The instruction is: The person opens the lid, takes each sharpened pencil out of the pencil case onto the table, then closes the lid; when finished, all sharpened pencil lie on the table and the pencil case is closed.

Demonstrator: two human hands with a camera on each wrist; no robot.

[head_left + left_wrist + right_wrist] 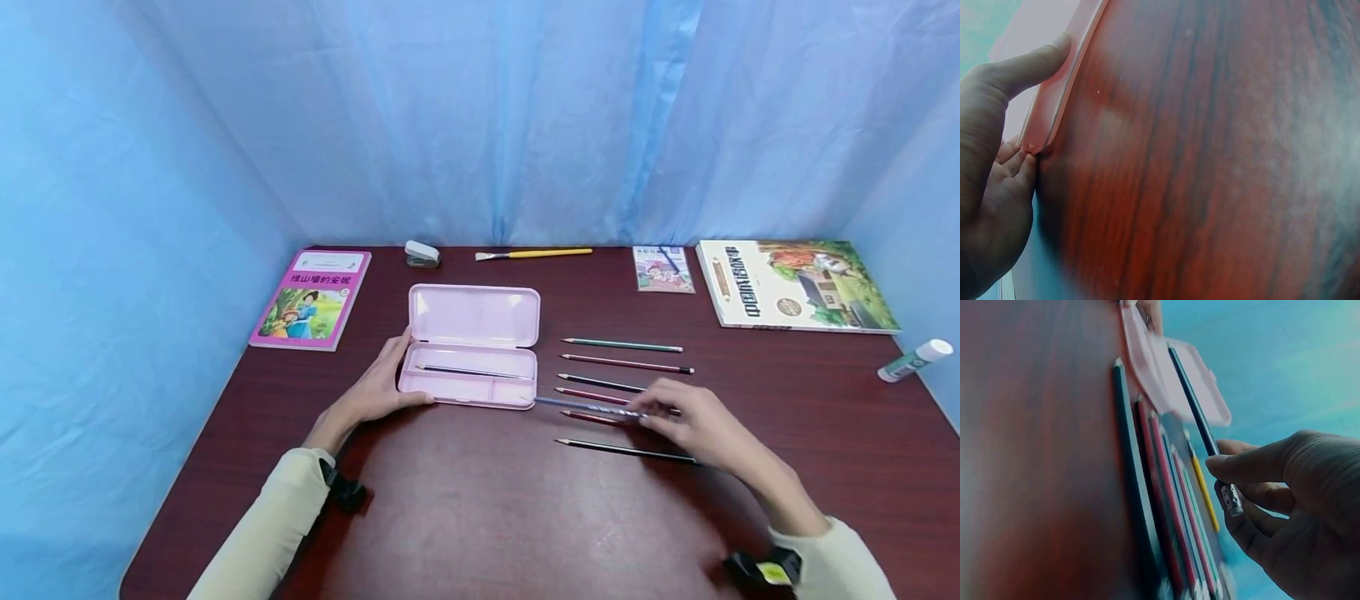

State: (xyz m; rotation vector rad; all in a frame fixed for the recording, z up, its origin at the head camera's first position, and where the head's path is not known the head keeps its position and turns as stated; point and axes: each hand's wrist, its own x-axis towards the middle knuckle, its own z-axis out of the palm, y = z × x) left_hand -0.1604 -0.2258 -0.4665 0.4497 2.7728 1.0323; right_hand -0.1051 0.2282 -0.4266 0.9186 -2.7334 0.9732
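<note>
An open pink pencil case (450, 387) lies on the table with its lid (475, 315) tipped back. One dark pencil (465, 370) lies in its long rear compartment. At the case's left end my left hand (378, 390) holds it, thumb along the front wall and fingers round the left side. My right hand (693, 417) pinches another pencil (1188, 394) near its patterned blunt end, above the table. That pencil's tip points left toward the case's right end. Beneath and around the right hand lie several pencils, among them a green one (622, 344) and a black one (622, 450).
Along the back are a stapler (422, 254), a yellow-handled paintbrush (551, 252) and a small picture booklet (660, 275). A pink book (311, 300) lies left, a larger white book (795, 285) right. A glue stick (915, 361) lies near the right edge.
</note>
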